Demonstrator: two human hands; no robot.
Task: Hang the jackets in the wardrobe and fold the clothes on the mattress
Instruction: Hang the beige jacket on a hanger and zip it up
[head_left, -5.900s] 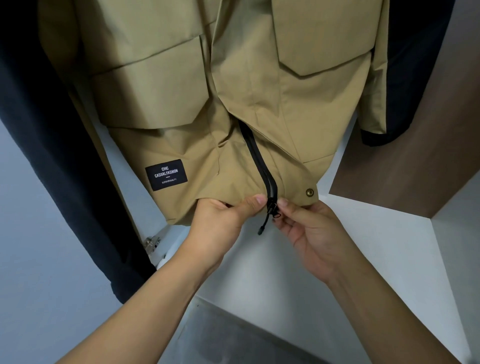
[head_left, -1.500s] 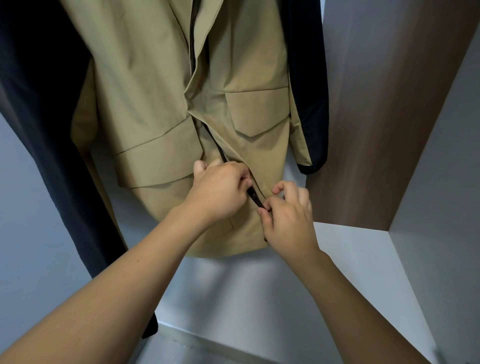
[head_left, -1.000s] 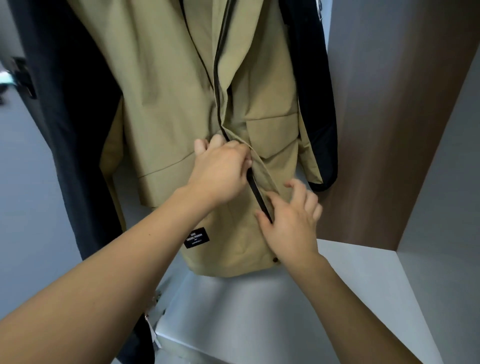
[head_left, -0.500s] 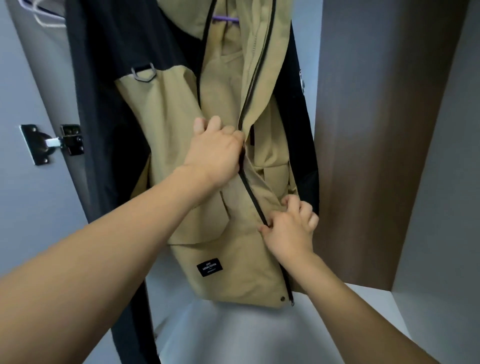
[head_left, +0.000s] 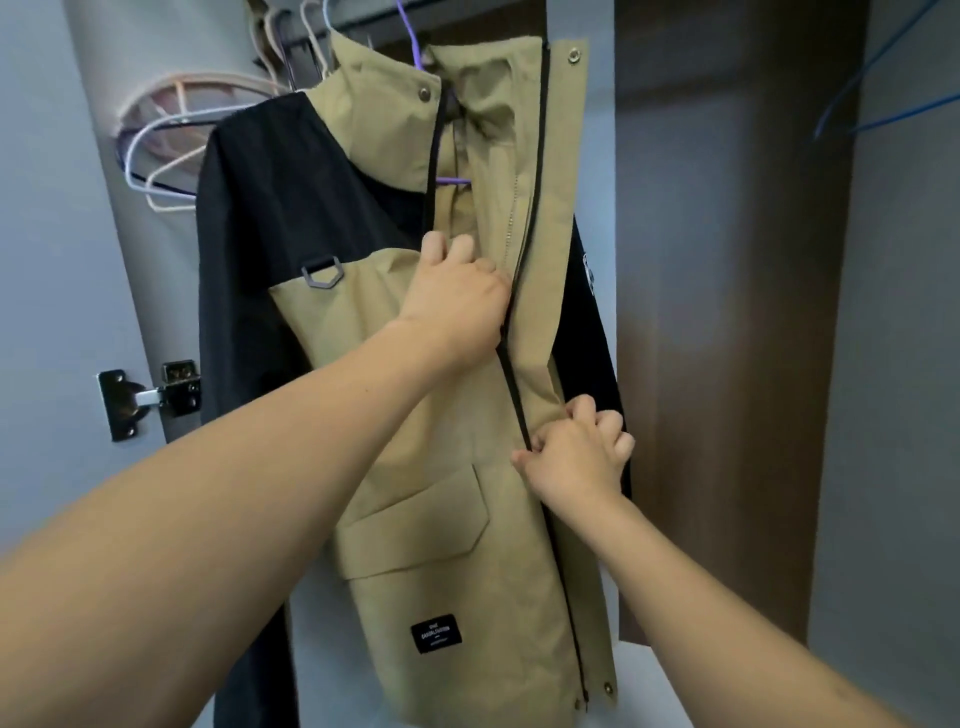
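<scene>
While the khaki-and-black jacket (head_left: 415, 467) hangs on its purple hanger (head_left: 410, 31) in the wardrobe, zipping is the step in hand. Left hand (head_left: 457, 296) is curled at the zipper (head_left: 511, 374) about mid-chest on the jacket, apparently on the slider, though the pull itself is hidden. Right hand (head_left: 576, 457) pinches the front edge lower down, beside the closed zip. To do it well: keep the lower fabric taut downward, draw the slider straight up, keep the storm flap clear of the teeth. Open track runs above the left hand to the collar.
</scene>
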